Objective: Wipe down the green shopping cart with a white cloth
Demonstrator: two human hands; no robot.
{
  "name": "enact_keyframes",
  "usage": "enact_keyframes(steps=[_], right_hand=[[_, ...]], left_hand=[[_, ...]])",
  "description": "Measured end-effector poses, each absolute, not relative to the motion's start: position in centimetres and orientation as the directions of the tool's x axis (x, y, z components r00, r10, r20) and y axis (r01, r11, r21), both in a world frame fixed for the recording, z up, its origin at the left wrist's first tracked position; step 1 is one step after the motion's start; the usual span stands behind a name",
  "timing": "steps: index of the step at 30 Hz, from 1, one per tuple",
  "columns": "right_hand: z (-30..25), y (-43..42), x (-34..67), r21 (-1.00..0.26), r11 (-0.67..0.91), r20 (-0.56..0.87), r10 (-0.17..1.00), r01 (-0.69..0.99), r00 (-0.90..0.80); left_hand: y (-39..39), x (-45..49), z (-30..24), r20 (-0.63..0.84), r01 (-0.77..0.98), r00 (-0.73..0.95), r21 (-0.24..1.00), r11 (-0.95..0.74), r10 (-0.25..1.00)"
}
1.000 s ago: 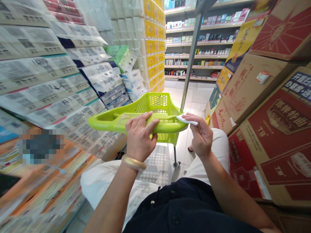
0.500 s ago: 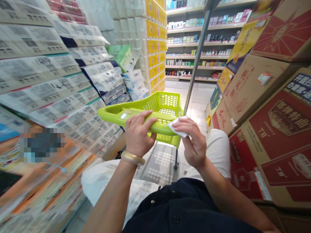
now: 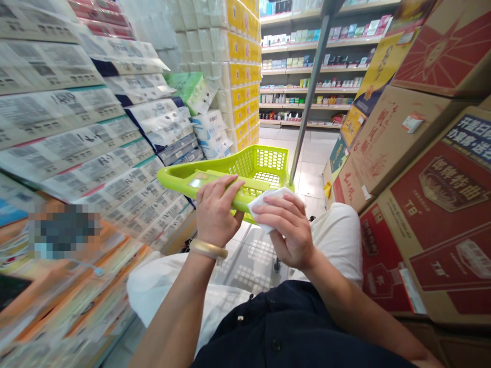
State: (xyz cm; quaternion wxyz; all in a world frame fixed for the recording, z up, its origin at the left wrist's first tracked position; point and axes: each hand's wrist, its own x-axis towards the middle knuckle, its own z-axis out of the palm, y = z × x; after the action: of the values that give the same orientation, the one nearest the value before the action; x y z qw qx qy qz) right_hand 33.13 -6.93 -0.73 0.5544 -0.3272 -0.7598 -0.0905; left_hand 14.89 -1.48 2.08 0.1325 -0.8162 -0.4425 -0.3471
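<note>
A lime-green plastic shopping basket (image 3: 172, 179) with a perforated body is in front of me, its near rim towards my body. My left hand (image 3: 218, 209) grips that near rim, fingers over the top and thumb beneath, beside a clear label panel (image 3: 199, 180) on it. Just to the right, my right hand (image 3: 289, 225) holds a folded white tissue (image 3: 264, 200) against the rim; the tissue covers the rim's right part. A metal pole (image 3: 312, 92) rises behind the basket's right side.
Stacked packs of paper goods (image 3: 53, 107) line the left, with yellow-and-white packs (image 3: 240, 66) further back. Cardboard boxes (image 3: 433, 168) are piled close on my right. Shelves of small goods (image 3: 295, 66) stand at the far end. A pixelated patch covers something at the lower left.
My right hand has slid left along the rim with the tissue, closer to my left hand. The left hand keeps its grip in about the same place.
</note>
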Motion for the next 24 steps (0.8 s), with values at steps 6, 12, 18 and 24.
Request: enact_keyframes(steps=[6, 12, 18, 24], right_hand=[[0.0, -5.9, 33.8, -0.545, 0.655, 0.819, 0.550, 0.524, 0.164], [0.7, -7.5, 32.1, -0.238, 0.725, 0.849, 0.479, 0.647, -0.225], [0.8, -6.2, 33.7, -0.457, 0.627, 0.834, 0.549, 0.631, 0.059], [1.5, -7.4, 32.4, -0.284, 0.712, 0.825, 0.522, 0.642, -0.215]], left_hand=[[-1.8, 15.2, 2.0, 0.681, 0.820, 0.361, 0.094, -0.565, 0.637], [-2.0, 15.4, 1.7, 0.697, 0.818, 0.347, 0.102, -0.566, 0.628], [-2.3, 15.5, 1.7, 0.697, 0.822, 0.358, 0.080, -0.564, 0.621], [-2.5, 15.7, 1.7, 0.712, 0.829, 0.337, 0.085, -0.553, 0.616]])
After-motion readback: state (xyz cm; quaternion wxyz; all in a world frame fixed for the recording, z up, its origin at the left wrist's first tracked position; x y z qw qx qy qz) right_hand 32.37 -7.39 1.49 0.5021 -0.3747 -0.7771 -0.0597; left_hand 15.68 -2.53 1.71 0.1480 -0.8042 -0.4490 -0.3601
